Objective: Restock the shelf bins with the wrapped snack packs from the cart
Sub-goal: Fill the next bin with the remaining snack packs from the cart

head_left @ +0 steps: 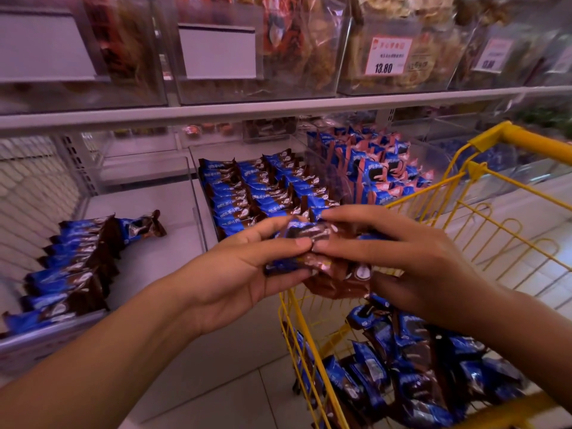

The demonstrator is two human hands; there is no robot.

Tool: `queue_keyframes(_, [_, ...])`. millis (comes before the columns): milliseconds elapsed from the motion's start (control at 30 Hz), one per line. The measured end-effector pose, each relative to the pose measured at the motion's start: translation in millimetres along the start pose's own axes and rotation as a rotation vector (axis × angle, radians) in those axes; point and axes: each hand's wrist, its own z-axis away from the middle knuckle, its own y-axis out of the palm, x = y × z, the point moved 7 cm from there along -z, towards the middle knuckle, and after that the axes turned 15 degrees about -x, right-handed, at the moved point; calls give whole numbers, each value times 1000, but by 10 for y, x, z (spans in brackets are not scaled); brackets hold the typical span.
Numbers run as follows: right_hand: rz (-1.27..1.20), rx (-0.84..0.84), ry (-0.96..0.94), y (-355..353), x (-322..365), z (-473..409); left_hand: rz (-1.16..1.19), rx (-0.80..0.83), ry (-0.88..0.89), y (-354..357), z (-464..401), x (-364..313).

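Both hands hold one bunch of blue-and-brown wrapped snack packs (325, 267) above the near corner of the yellow wire cart (309, 351). My left hand (247, 267) grips the bunch from the left, my right hand (411, 261) from the right, fingertips meeting on top. More loose packs (411, 373) lie in the cart below. On the lower shelf, the left clear bin (139, 236) holds a single row of packs (71, 267) along its left side. The middle bin (263, 193) is filled with neat rows.
A third bin of blue-and-pink packs (377, 168) stands to the right of the middle bin. The upper shelf edge (278, 109) carries clear boxes of other snacks with price tags (388, 55). Pale tiled floor (232, 382) lies between shelf and cart.
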Motion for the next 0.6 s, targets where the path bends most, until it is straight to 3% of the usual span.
queue_keyframes(133, [170,-257,51,-238,-93,-27,174,-277,94,-209,-55,-113])
queue_keyframes(233, [183,-287,32,-270,-64,-47,44,-384,234,-305,-22,-189])
queue_keyframes(300, [49,-327,233,-252,-125,-30,-99,-402,311,-309,8,-210])
queue_keyframes(400, [-478,-379,736,-98,-303,76,-180,-317,348,-215,17,-161])
queue_keyframes(600, [-734,-369,1015,82,-433,216,-3,-252,195,-107,-39,-13])
